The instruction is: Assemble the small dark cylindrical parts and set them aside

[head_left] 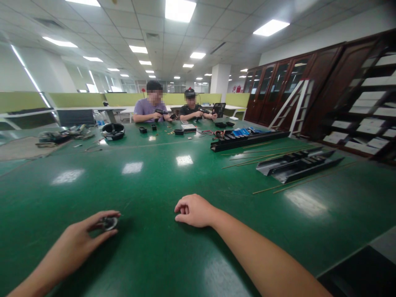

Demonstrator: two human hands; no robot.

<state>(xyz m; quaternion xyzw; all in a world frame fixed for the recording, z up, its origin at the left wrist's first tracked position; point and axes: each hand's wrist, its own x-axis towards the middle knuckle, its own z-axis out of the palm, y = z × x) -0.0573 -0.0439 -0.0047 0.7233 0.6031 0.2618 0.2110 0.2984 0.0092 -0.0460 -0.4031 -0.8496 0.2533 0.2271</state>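
Observation:
On the left of the head view, my left hand (pixel 83 237) holds a small round dark object with a pale, shiny rim (pixel 109 223) between thumb and fingers. Its exact kind is too blurred to tell. The hand is just above the green tabletop (pixel 148 255). Near the middle, my right hand (pixel 194 211) is held low over the same surface, its fingers loosely curled inward and the thumb below them. I see nothing in its grasp. A wide stretch of tabletop separates the two hands.
Black metal channels (pixel 297 165) and thin brass-coloured rods (pixel 266 159) lie on the right. Across the table sit two people with power drills, near small black trays (pixel 178 132). A black headset-like ring (pixel 113 131) lies far left; a stepladder (pixel 293 107) stands beyond.

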